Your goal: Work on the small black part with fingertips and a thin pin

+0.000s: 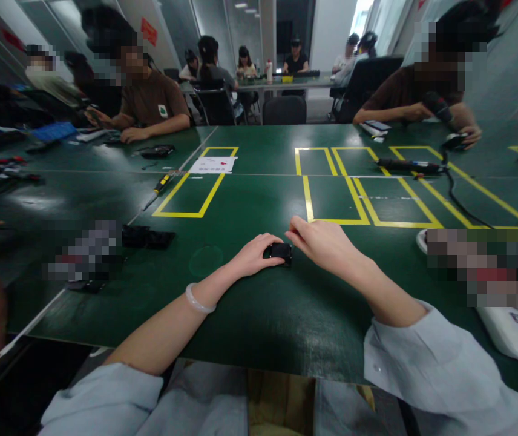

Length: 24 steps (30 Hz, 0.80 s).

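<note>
Near frame centre, a small black box-shaped object is gripped by the left hand; whether the right hand, curled beside it, is empty cannot be told. Steadying seems the step; fine fingerwork appears called for.

My left hand grips, thumb opposite fingers; my right hand bends inward, fingers curled; both forearms reach forward, converging.

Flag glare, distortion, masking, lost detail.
Head view: pale glare on the green table, strong toward the left; wide-angle stretch toward the edges; pixelated blocks over faces and part of the white device; small black object at the left hand shows little detail.
</note>
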Available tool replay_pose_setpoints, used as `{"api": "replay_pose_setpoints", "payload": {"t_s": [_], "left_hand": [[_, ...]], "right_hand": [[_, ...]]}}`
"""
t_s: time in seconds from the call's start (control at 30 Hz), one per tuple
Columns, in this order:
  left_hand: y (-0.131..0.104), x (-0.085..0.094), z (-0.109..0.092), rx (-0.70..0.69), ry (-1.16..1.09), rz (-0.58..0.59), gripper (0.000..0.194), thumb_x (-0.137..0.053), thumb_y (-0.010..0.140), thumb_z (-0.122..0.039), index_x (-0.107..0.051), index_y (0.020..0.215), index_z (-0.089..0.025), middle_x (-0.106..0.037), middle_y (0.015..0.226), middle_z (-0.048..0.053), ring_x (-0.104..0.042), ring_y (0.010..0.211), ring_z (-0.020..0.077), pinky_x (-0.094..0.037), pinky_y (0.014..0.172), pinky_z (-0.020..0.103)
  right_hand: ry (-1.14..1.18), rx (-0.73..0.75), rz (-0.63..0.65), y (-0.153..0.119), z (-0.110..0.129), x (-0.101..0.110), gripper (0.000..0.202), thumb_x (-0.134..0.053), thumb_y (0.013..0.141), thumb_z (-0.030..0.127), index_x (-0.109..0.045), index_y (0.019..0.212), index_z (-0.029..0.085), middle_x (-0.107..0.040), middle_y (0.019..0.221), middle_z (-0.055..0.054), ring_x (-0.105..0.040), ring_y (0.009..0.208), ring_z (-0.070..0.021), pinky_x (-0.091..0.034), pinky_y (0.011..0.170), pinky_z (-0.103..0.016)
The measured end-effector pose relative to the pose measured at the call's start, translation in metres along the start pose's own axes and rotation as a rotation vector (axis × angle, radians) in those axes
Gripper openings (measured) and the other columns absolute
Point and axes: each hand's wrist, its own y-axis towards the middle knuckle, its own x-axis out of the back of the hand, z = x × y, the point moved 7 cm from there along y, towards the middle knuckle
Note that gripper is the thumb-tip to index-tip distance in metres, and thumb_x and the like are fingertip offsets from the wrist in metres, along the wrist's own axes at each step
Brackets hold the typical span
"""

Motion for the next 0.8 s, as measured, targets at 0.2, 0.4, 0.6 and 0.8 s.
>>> {"api": "replay_pose_setpoints", "payload": {"t_s": [0.2, 0.4, 0.6, 0.8], "left_hand": [[-0.0004, 0.0004, -0.0002, 0.021, -0.006, 0.01, 0.037, -0.061, 0.082, -0.046, -0.057, 0.112, -0.024, -0.059, 0.107, 0.004, -0.054, 0.1, 0.023, -0.041, 0.089, 0.036], [-0.0003, 0.0012, -0.002, 0.011, 0.0, 0.008, 0.037, -0.06, 0.082, -0.046, -0.056, 0.112, -0.023, -0.059, 0.106, 0.005, -0.054, 0.099, 0.0231, -0.042, 0.088, 0.035], [-0.0011, 0.0013, -0.002, 0.012, -0.005, 0.007, 0.037, -0.061, 0.082, -0.046, -0.057, 0.111, -0.023, -0.058, 0.106, 0.005, -0.054, 0.1, 0.0231, -0.042, 0.087, 0.035], [-0.0007, 0.0004, -0.0018, 0.018, -0.012, 0.012, 0.037, -0.06, 0.082, -0.046, -0.057, 0.111, -0.024, -0.059, 0.108, 0.005, -0.054, 0.1, 0.0232, -0.042, 0.089, 0.036]], "right_hand": [[0.043, 0.002, -0.009, -0.0003, 0.0004, 0.0024, 0.021, -0.031, 0.096, 0.03, -0.047, 0.103, 0.019, -0.067, 0.077, -0.003, -0.061, 0.064, -0.0161, -0.023, 0.053, -0.025], [0.066, -0.003, -0.006, -0.0008, -0.0012, 0.0032, 0.021, -0.032, 0.096, 0.032, -0.048, 0.102, 0.02, -0.067, 0.077, -0.003, -0.061, 0.066, -0.0164, -0.024, 0.054, -0.025], [0.027, -0.011, -0.003, 0.0014, -0.0054, -0.002, 0.023, -0.034, 0.096, 0.037, -0.049, 0.101, 0.021, -0.067, 0.075, -0.003, -0.061, 0.065, -0.0169, -0.022, 0.052, -0.025], [0.062, -0.002, 0.007, 0.0006, -0.0041, -0.0003, 0.021, -0.033, 0.095, 0.03, -0.047, 0.106, 0.02, -0.067, 0.077, -0.003, -0.06, 0.065, -0.0162, -0.024, 0.054, -0.025]]}}
